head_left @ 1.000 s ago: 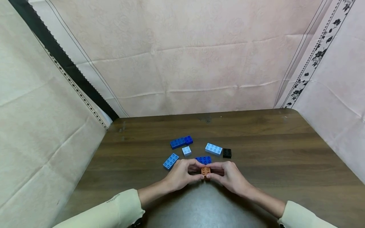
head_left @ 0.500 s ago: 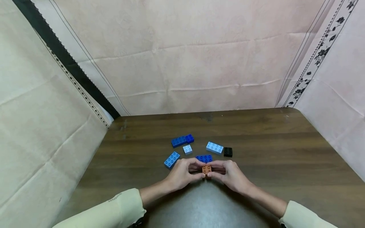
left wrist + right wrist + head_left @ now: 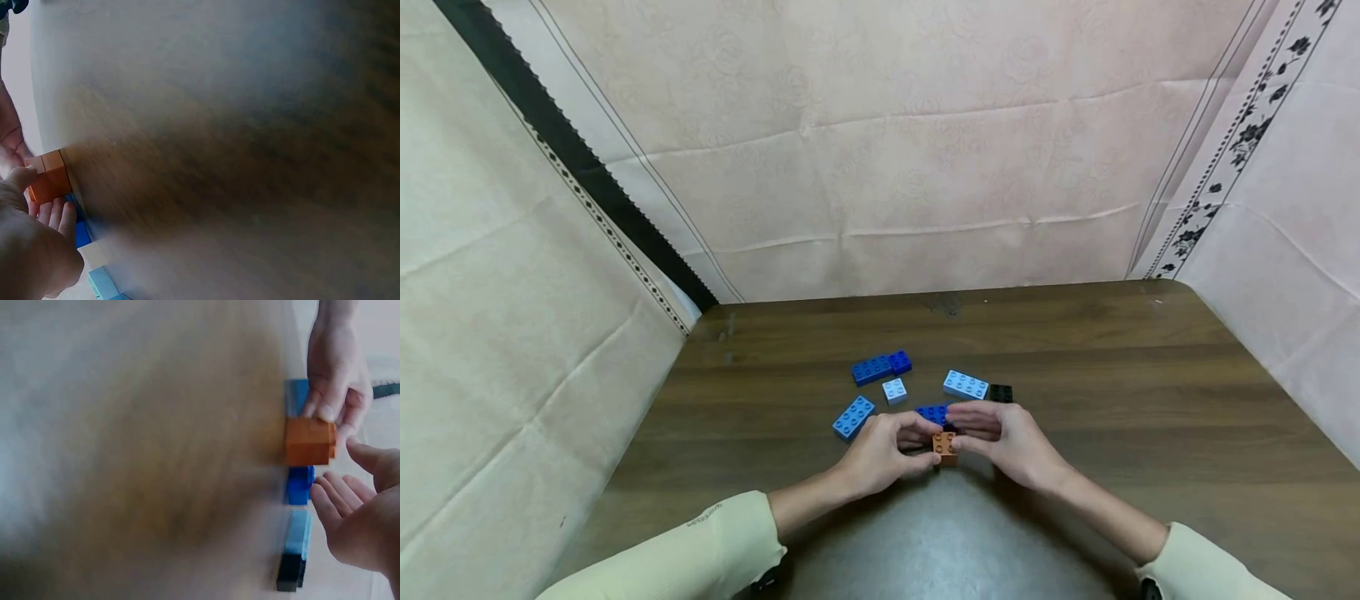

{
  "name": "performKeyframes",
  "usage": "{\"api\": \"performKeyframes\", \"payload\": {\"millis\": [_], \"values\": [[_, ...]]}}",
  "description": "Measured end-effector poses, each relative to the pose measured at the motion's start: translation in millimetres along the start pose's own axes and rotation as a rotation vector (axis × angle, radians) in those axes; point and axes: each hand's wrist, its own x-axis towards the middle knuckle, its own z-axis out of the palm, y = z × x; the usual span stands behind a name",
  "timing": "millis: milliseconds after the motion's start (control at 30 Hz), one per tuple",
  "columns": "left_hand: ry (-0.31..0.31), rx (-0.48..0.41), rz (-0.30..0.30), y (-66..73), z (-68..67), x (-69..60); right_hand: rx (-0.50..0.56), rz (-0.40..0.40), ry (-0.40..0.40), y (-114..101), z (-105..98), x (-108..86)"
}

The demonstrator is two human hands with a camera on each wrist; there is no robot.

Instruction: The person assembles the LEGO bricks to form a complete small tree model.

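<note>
Two orange toy bricks [image 3: 944, 448], one stacked on the other with a seam between them, stand on the table in front of me. My left hand [image 3: 880, 454] pinches the stack from the left between thumb and fingers. On the other side, my right hand [image 3: 1015, 442] has its fingers spread away from the bricks, its thumb tip close to their right edge. In the right wrist view a gap shows between the right hand [image 3: 362, 519] and the orange bricks [image 3: 309, 441]. Just behind lies a dark blue brick [image 3: 931, 415], partly covered by the fingers.
Further blue bricks lie around: a medium blue one [image 3: 853, 417] left, a small light blue one [image 3: 895, 391], two dark blue ones [image 3: 872, 369] end to end, and a light blue one [image 3: 966, 385] beside a black brick [image 3: 1002, 393]. Cloth [image 3: 880, 167] hangs behind the wooden table [image 3: 1075, 333].
My right hand has let go of the orange bricks and its fingers have opened and moved slightly right and back. My left hand keeps its pinch. The head view has shifted slightly.
</note>
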Motion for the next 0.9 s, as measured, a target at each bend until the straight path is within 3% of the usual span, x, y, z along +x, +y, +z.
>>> {"api": "performKeyframes", "payload": {"millis": [133, 300, 667, 900], "values": [[0.002, -0.001, -0.001, 0.3, -0.7, 0.5, -0.009, -0.041, 0.113, -1.6, -12.5, 4.2], [0.0, 0.007, -0.006, -0.9, -0.9, 1.2, -0.142, -0.064, 0.191, 2.1, -30.4, 8.5], [0.0, 0.02, -0.009, -3.7, 0.6, 1.6, -0.262, 0.084, 0.106, 22.5, -47.6, 9.3], [0.002, 0.015, -0.007, -3.2, -0.2, -0.3, -0.275, 0.084, 0.119, 26.7, -47.8, 9.3]]}}
